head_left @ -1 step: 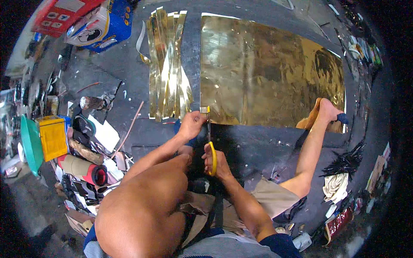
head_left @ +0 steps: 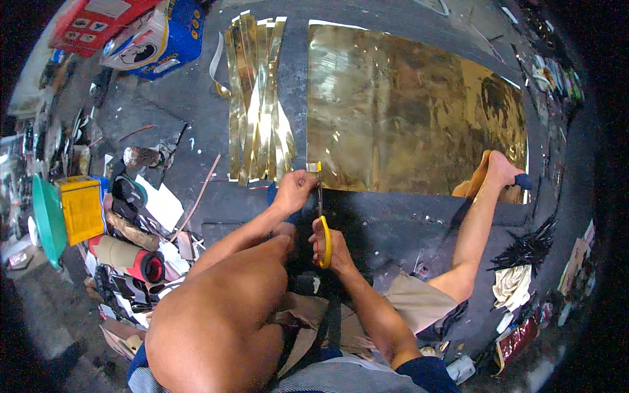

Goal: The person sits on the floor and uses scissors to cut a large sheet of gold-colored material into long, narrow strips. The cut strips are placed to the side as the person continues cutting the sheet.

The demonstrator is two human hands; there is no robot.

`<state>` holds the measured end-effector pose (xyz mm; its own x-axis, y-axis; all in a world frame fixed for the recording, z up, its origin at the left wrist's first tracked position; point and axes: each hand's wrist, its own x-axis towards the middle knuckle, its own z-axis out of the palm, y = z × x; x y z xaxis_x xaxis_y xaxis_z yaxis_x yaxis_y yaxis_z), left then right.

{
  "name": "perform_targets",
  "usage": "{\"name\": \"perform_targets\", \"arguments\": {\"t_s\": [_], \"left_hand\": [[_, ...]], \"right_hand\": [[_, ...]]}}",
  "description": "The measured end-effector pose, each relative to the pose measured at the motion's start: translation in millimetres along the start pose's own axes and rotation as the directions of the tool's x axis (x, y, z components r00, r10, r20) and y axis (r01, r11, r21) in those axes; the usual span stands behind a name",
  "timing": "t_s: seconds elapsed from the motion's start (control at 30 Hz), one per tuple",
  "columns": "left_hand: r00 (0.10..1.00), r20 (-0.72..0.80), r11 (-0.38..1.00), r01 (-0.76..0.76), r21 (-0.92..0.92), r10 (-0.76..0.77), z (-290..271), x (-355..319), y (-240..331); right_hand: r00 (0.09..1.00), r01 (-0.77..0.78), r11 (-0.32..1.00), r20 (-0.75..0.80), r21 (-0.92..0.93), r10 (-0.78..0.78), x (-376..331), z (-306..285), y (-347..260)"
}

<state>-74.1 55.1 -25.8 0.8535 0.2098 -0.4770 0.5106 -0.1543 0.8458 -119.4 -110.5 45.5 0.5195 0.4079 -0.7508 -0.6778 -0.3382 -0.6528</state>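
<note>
A large shiny gold sheet [head_left: 406, 111] lies on the dark floor in front of me. My left hand [head_left: 295, 191] is closed in a pinch at its near left corner, where a small folded bit of gold material [head_left: 314, 167] stands up beside the fingertips. Yellow-handled scissors [head_left: 325, 242] are gripped in my right hand [head_left: 337, 251]. Their blades point away from me and reach that same corner, next to my left fingers. Whether the blades are on the material is hard to make out. Left of the sheet lies a pile of cut gold strips [head_left: 257, 105].
My bare foot [head_left: 499, 169] rests on the sheet's near right part. Blue and red boxes [head_left: 167, 46] stand at far left. A yellow tin [head_left: 82, 209], green lid-like disc [head_left: 47, 219] and paper scraps [head_left: 159, 203] crowd the left. A pale cloth [head_left: 512, 286] lies right.
</note>
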Motion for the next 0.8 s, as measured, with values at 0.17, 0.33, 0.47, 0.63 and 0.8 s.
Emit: {"name": "perform_targets", "arguments": {"t_s": [0.17, 0.33, 0.47, 0.63, 0.8], "left_hand": [[0.999, -0.038, 0.992, -0.027, 0.126, 0.033, 1.1, 2.0, -6.5], [0.996, 0.03, 0.994, 0.079, 0.07, -0.082, -4.2, 6.8, 0.8], [0.995, 0.056, 0.996, 0.079, -0.032, -0.077, -4.7, 8.6, -0.8], [0.989, 0.094, 0.993, 0.117, -0.021, -0.115, -8.6, 10.9, 1.4], [0.994, 0.102, 0.976, 0.067, -0.207, -0.046, -9.4, 6.7, 2.7]], "right_hand": [[0.994, -0.1, 0.995, -0.033, -0.002, 0.1, 3.1, 2.5, -2.0], [0.993, -0.107, 0.993, -0.039, 0.04, 0.109, 11.8, 2.2, 6.1], [0.995, -0.076, 0.995, -0.065, -0.062, 0.072, 4.7, 7.2, -16.4], [0.983, -0.165, 0.986, -0.082, 0.0, 0.165, 23.3, 4.2, -15.3], [0.993, -0.076, 0.996, -0.094, -0.043, 0.072, 23.9, 5.5, -18.6]]}}
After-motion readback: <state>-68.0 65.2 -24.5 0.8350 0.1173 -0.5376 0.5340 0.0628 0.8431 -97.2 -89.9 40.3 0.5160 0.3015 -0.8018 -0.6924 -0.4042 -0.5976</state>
